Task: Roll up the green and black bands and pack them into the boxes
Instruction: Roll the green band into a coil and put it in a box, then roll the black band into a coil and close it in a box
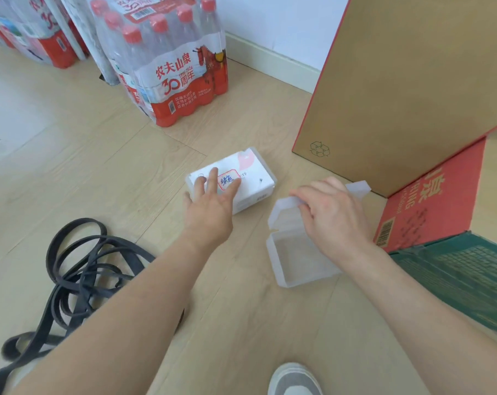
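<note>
Black band (79, 269) lies in a loose tangle on the floor (127, 166), well left of the open box (298, 260) and apart from both hands.

Right fingers (301, 193) are curled over the edge of the lid (284, 212), which stands tilted up at the far side of the open box. The thumb is hidden, so a pinch cannot be confirmed. The right hand (332, 215) hangs above the box's far half, forearm running back across its right side.

Left fingers (213, 179) are straight and spread, lying flat on top of the closed box (253, 178), partly over its red-edged label (227, 181). The left hand (210, 208) covers that box's near left corner. The closed box sits just left of and beyond the open box, not touching it.

A tall carton (398, 81) stands right of and beyond the open box, close to the lid. 1 water pack (173, 67) stands far beyond it to the left. 1 shoe (294, 379) shows nearer than the open box.
</note>
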